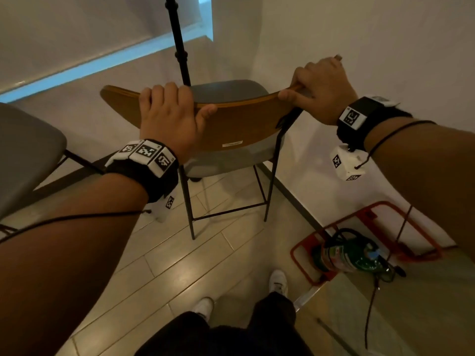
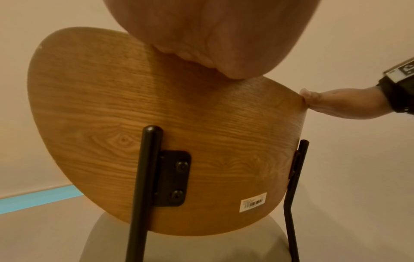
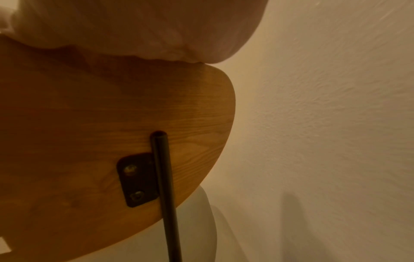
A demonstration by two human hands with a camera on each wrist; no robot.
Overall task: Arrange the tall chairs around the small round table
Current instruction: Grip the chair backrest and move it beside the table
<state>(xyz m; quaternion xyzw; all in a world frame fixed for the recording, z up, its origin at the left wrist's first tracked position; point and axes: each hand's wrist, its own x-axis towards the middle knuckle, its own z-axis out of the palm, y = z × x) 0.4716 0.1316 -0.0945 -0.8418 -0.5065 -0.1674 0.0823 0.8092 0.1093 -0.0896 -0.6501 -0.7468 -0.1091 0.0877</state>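
Observation:
A tall chair [image 1: 239, 124] with a curved wooden backrest, grey seat and thin black legs stands near a wall corner. My left hand [image 1: 169, 111] grips the top edge of the backrest [image 2: 134, 115] left of its middle, fingers over the front and thumb behind. My right hand [image 1: 316, 88] grips the backrest's right end [image 3: 112, 115] the same way. In the left wrist view my right hand [image 2: 331, 104] holds the edge at the right. The small round table is not in view.
A second grey chair seat [image 1: 25, 150] is close on the left. A black tripod pole [image 1: 177, 39] rises behind the chair. A white wall [image 1: 385, 47] runs along the right. A green extinguisher [image 1: 352, 253] in a red stand sits on the tiled floor at the right.

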